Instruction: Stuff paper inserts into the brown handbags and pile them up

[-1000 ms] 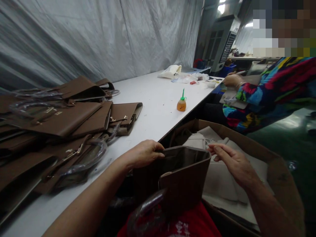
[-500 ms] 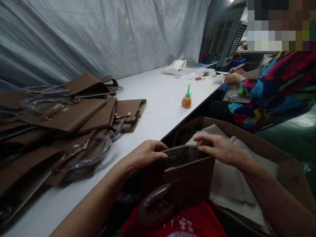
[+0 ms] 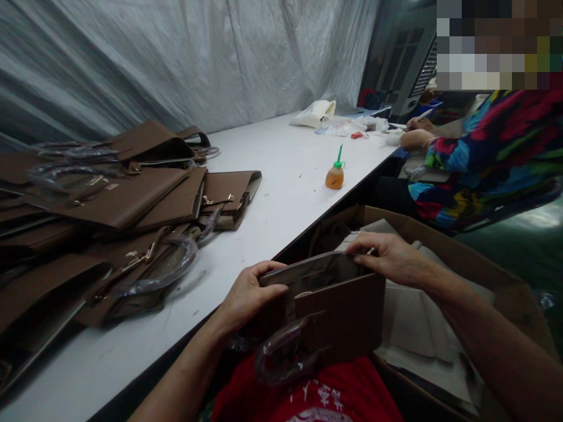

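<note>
A brown handbag stands open on my lap, its handle wrapped in clear plastic. My left hand is closed on the bag's left rim, thumb over the edge. My right hand grips the far right corner of the rim, fingers curled over it. The grey lining shows inside the open mouth.
A pile of brown handbags covers the left of the white table. An orange glue bottle stands near the table's edge. A cardboard box with pale bags sits at my right. A co-worker in a colourful sleeve works beyond it.
My right hand went from open beside the bag to gripping its far rim. My left hand slid down and nearer along the left rim. The bag's mouth is spread wider.
</note>
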Demonstrator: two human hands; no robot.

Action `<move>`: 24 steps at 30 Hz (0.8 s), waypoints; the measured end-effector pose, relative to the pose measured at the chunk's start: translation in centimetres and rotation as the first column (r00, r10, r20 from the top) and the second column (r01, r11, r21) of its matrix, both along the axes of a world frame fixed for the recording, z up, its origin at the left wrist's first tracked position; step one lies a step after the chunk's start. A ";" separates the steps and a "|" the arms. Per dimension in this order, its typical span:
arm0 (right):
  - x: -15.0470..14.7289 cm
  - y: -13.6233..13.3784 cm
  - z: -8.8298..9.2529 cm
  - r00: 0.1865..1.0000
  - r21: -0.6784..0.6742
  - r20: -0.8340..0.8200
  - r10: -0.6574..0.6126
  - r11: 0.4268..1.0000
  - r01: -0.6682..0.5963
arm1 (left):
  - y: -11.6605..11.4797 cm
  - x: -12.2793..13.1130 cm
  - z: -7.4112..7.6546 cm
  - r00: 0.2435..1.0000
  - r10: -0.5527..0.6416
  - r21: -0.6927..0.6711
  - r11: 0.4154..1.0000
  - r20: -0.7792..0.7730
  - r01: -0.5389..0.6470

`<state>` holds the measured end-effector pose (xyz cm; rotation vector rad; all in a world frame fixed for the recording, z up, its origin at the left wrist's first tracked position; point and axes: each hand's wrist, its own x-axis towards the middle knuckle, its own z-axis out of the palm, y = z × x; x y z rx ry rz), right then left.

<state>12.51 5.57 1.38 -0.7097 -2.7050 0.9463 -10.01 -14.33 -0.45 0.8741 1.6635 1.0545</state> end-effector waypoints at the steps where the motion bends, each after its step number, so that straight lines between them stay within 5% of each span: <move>1: -0.1 -0.1 0.2 1.000 0.029 0.015 0.011 1.000 -0.011 | 0.0 0.1 0.0 1.000 0.005 -0.003 1.000 0.012 -0.005; 14: -1.7 -0.3 1.5 0.962 0.435 0.270 -0.048 0.897 -0.077 | -0.1 1.3 -0.3 1.000 -0.016 -0.022 1.000 -0.006 0.016; 18: -1.9 -0.3 1.2 0.960 0.452 0.279 -0.018 0.884 -0.115 | 0.0 1.8 -0.5 1.000 0.015 -0.030 0.999 -0.015 -0.015; 24: -0.9 -0.9 1.8 0.953 0.350 0.193 0.233 0.891 -0.289 | 0.1 2.0 -1.4 0.983 0.143 -0.007 0.989 -0.112 -0.145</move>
